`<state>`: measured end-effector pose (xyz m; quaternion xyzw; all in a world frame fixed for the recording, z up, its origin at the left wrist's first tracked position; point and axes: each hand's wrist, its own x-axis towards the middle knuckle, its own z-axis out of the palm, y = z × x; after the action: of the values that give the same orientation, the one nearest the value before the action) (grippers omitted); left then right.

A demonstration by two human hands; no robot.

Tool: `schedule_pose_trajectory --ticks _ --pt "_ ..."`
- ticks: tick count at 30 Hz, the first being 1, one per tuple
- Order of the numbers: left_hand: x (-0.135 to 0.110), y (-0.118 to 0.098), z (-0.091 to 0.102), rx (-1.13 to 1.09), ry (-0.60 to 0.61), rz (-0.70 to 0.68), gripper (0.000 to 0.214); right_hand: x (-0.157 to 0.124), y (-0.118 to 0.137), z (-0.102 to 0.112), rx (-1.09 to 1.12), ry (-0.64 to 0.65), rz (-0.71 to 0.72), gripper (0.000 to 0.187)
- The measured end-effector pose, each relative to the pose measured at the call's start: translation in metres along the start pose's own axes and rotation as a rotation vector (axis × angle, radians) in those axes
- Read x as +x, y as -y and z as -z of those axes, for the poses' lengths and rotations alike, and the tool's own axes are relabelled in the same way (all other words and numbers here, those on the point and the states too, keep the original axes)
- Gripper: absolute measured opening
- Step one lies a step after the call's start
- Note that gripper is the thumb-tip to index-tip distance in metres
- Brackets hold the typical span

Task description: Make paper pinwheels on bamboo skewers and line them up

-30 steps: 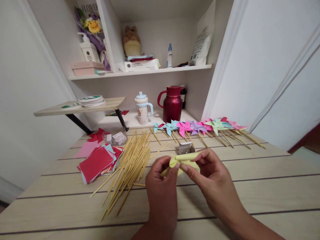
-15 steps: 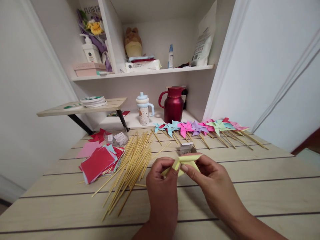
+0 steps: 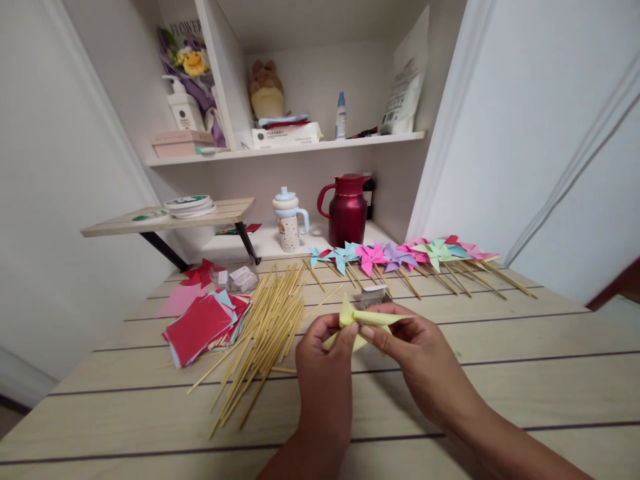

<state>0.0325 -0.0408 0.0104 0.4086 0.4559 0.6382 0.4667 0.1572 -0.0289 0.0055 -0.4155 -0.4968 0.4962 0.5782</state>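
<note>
Lining the far right of the table (image 3: 505, 387), a row of stick-mounted pinwheels (image 3: 371, 259) looks finished, while loose sticks (image 3: 273, 330) and flat sheets (image 3: 197, 327) at left seem unused, and near the middle both left hand (image 3: 325, 367) and right hand (image 3: 433, 363) pinch the yellow paper (image 3: 374, 319), seemingly part-folded, no stick showing.

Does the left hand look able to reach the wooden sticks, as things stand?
Probably yes: the sticks lie beside the left hand with nothing visible between, though it would first need to release the yellow paper.
</note>
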Motion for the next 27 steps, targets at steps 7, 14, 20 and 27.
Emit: schedule_pose_trajectory --ticks 7,14,20,27 --pt "0.0014 -0.0010 0.0023 -0.107 0.137 0.114 0.024 0.0019 -0.0039 0.0042 0.053 0.022 -0.012 0.026" --pt "0.0012 -0.0049 -0.0005 0.031 0.126 0.048 0.018 0.0032 -0.0057 0.0061 -0.034 -0.013 0.024 0.023" --pt "-0.0031 -0.0028 0.0009 0.231 -0.023 -0.149 0.011 0.0002 -0.0042 0.0053 -0.076 -0.013 0.100 0.019" --pt "-0.0043 0.0034 0.0052 0.293 -0.016 -0.518 0.020 -0.0028 -0.0043 0.0025 -0.163 -0.048 0.163 0.022"
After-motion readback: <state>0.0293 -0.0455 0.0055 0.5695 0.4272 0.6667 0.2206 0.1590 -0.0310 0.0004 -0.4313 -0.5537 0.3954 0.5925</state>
